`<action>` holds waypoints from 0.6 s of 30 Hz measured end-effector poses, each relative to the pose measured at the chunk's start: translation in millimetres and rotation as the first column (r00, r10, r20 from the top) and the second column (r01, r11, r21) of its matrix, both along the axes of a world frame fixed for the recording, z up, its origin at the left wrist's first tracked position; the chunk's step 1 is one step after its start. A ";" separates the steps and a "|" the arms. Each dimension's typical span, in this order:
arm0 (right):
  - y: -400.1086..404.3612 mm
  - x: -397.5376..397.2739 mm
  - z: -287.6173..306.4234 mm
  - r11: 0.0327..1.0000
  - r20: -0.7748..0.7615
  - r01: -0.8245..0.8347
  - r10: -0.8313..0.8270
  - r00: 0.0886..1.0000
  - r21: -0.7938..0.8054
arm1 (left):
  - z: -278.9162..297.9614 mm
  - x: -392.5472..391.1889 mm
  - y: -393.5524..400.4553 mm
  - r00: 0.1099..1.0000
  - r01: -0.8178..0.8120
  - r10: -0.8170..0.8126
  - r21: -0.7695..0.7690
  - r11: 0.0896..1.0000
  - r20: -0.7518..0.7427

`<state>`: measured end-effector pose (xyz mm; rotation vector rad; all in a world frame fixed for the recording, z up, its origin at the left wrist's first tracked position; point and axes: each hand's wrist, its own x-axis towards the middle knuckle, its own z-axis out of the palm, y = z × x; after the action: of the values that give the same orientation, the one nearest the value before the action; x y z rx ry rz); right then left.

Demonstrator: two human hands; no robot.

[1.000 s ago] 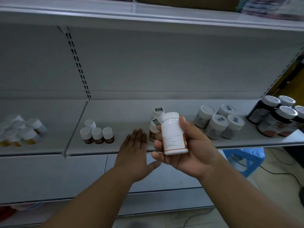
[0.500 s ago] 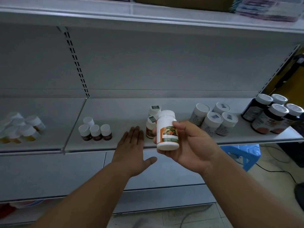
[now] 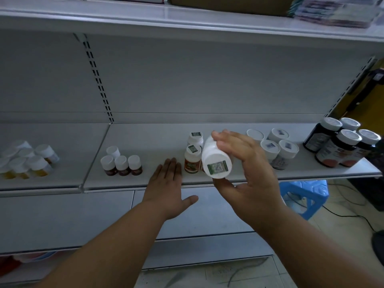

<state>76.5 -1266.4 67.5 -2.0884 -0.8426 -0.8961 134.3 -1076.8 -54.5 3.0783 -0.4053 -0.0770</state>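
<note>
Grey metal shelving fills the view, and its middle shelf [image 3: 145, 142] carries every group of bottles. A blue plastic stool [image 3: 301, 196] stands on the floor below the shelf's right end.

The right hand [image 3: 251, 169] holds a white supplement bottle [image 3: 216, 159] above the shelf's near edge. The thumb is under the cap end and the fingers curl over the body, so the bottle lies tipped with its cap toward the camera. The left hand [image 3: 168, 188] is flat, palm down, with the fingers straight and pressed together and the thumb out to the right. Its fingertips reach over the near edge, but whether it rests on the metal cannot be told.

Dark bottles [image 3: 340, 142] stand at far right, and grey-labelled jars [image 3: 276, 148] sit just behind the right hand. Small brown bottles [image 3: 121, 165] are left of centre, with yellow-filled bottles [image 3: 27, 159] in the left bay. Two matching bottles [image 3: 192, 161] stand one behind the other, just left of the held one. Each cap bears a green code sticker [image 3: 217, 167].

The step looks like setting the bottle beside its pair. To do it well, the person should bring it upright before lowering it and land the base flat on bare shelf right of the front matching bottle. The label should face the near side, and the knuckles should stay off the grey-labelled jars
</note>
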 end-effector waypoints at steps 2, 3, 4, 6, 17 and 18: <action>1.6 -1.5 3.9 0.999 0.110 -0.007 0.011 0.994 -0.040 | -2.3 0.7 0.7 1.000 0.002 -0.002 -0.019 1.000 0.010; 1.2 -2.1 5.3 0.998 0.131 -0.007 0.015 0.991 -0.061 | -3.5 1.3 0.9 1.000 0.004 -0.003 -0.025 1.000 0.012; 1.4 -4.2 7.3 0.997 0.117 -0.006 0.015 0.993 -0.073 | -4.3 1.6 1.1 1.000 0.006 -0.006 -0.028 1.000 0.014; 5.4 -11.1 10.6 0.998 -0.133 -0.020 0.028 0.991 0.060 | -5.2 1.5 1.0 1.000 0.010 -0.009 -0.021 1.000 0.019; 3.5 12.6 38.9 0.474 -0.513 0.464 0.857 -0.048 0.748 | -0.9 -0.8 -0.9 1.000 -0.007 0.007 0.018 1.000 0.018; 2.6 18.3 39.5 0.465 -0.517 0.477 0.856 -0.026 0.746 | 0.0 -1.2 -0.9 1.000 -0.004 0.003 0.027 1.000 0.016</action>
<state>94.8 -1263.8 107.1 -0.8743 0.1974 0.6141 133.1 -1077.7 -54.5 3.1080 -0.4027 -0.0579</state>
